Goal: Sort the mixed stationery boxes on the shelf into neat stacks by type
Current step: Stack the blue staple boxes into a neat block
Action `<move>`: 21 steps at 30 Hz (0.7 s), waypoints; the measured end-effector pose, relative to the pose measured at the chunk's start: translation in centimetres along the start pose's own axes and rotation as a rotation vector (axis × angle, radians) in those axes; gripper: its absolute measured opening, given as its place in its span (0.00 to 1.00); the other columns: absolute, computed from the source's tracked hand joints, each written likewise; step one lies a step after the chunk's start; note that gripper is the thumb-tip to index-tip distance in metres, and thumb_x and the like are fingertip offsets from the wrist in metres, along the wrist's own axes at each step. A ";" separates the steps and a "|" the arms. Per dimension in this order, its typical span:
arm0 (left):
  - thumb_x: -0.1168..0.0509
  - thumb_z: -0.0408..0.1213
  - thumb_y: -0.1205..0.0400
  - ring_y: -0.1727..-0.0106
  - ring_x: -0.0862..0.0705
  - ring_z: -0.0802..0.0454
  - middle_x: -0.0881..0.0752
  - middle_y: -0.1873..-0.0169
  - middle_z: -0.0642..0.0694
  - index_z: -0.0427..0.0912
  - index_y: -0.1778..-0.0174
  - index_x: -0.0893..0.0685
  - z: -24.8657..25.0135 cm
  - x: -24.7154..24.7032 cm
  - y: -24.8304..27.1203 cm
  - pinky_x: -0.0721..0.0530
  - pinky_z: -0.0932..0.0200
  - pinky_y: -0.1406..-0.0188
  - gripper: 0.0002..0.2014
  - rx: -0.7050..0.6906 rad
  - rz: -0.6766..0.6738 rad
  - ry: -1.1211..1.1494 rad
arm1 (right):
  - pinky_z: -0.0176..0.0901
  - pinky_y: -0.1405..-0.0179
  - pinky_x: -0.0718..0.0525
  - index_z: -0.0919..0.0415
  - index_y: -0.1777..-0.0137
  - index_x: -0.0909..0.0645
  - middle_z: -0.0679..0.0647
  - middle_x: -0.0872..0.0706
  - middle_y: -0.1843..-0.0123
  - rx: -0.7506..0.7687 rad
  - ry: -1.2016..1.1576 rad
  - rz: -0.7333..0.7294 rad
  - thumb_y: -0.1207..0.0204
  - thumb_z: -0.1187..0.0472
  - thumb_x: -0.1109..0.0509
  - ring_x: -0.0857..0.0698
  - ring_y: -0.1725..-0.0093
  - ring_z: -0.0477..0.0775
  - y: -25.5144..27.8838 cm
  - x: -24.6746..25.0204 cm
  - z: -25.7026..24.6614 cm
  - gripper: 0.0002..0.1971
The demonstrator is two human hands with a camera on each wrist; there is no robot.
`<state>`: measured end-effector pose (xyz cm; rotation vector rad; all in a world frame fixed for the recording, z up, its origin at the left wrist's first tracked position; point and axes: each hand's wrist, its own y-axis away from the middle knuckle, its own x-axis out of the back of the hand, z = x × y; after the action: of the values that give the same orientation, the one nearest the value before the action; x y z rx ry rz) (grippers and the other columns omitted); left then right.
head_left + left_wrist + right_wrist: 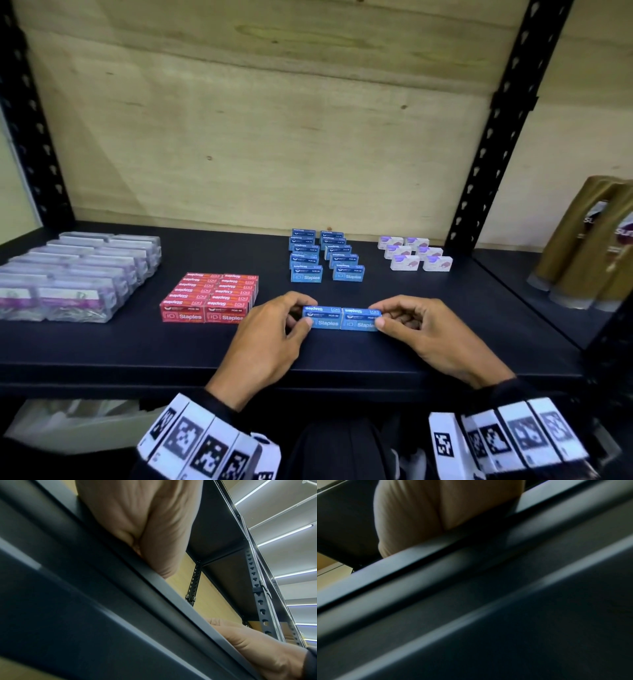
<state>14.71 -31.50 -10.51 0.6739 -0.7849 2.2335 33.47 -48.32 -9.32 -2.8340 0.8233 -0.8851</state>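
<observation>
Fingers of the left hand point(265, 337) curl round the left end of two blue boxes point(342, 318) lying end to end near the front of the dark shelf point(137, 346), thumb on the front face; the right hand point(426, 330) pinches the right end the same way. Both wrists rest over the shelf's front edge, palms down. Each held box reads "10 Staples". Behind them stand two rows of blue staple boxes point(325, 257); left of the hands sit red boxes point(210, 297), also marked "Staples".
</observation>
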 end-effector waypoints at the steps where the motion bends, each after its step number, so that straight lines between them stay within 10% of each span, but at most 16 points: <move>1: 0.33 0.44 0.18 0.73 0.23 0.72 0.15 0.66 0.57 0.60 0.42 0.17 0.0 0.0 0.0 0.30 0.72 0.69 0.10 0.004 -0.001 0.001 | 0.31 0.56 0.19 0.51 0.48 0.10 0.58 0.10 0.53 -0.002 0.004 0.001 0.23 0.59 0.23 0.19 0.60 0.41 0.0 0.0 0.0 0.06; 8: 0.33 0.49 0.19 0.69 0.21 0.73 0.16 0.56 0.62 0.59 0.33 0.22 0.5 0.3 0.4 0.25 0.70 0.57 0.18 0.009 -0.026 -0.035 | 0.30 0.55 0.20 0.50 0.47 0.11 0.56 0.10 0.54 -0.003 0.024 0.013 0.24 0.56 0.23 0.19 0.59 0.41 0.1 -0.1 -0.3 0.07; 13: 0.34 0.55 0.20 0.59 0.17 0.69 0.23 0.39 0.62 0.56 0.26 0.29 1.4 1.5 0.0 0.21 0.66 0.46 0.26 0.032 -0.132 -0.062 | 0.39 0.45 0.15 0.44 0.44 0.14 0.48 0.10 0.51 -0.096 0.150 -0.028 0.29 0.35 0.30 0.14 0.54 0.45 -0.5 0.7 -0.9 0.20; 21: 0.35 0.55 0.19 0.46 0.16 0.56 0.15 0.49 0.58 0.58 0.40 0.17 5.0 7.0 -5.1 0.19 0.57 0.40 0.14 -0.044 -0.269 -0.435 | 0.40 0.37 0.20 0.43 0.38 0.19 0.37 0.15 0.48 -0.299 0.590 -0.297 0.18 0.41 0.35 0.16 0.48 0.40 -4.4 3.7 -5.2 0.14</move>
<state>15.16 -28.99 -0.82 1.1925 -0.8871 1.8427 35.29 -45.96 -2.12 -3.0260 0.6153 -1.8410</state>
